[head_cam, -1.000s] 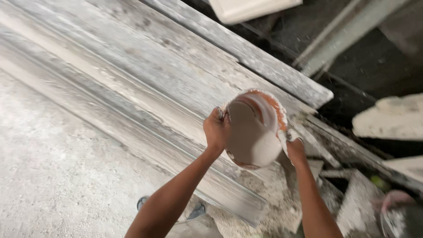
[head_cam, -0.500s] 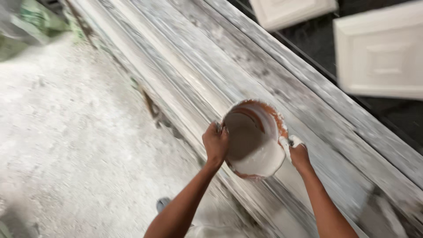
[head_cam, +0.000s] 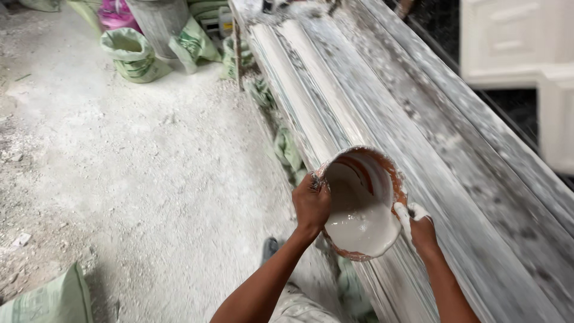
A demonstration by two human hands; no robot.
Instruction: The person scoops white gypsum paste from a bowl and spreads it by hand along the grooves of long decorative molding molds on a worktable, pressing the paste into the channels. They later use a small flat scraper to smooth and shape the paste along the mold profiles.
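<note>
I hold a round orange-brown bowl (head_cam: 382,173) with both hands, tilted toward me, over a long ridged mould (head_cam: 359,96) coated in white plaster. White liquid plaster (head_cam: 362,230) pools in the bowl's lower side. My left hand (head_cam: 311,203) grips the bowl's left rim. My right hand (head_cam: 418,227), smeared white, grips the right rim. The bowl's rim is crusted with dried plaster.
The dusty white floor (head_cam: 131,167) lies to the left of the mould. Green sacks (head_cam: 131,54) and a grey bucket (head_cam: 156,21) stand at the far end. Another green sack (head_cam: 48,299) lies bottom left. White cast panels (head_cam: 514,36) sit at the upper right.
My view has swung left along the mould, bringing the floor and the sacks into sight. The bowl stays held in both hands over the mould, still tilted.
</note>
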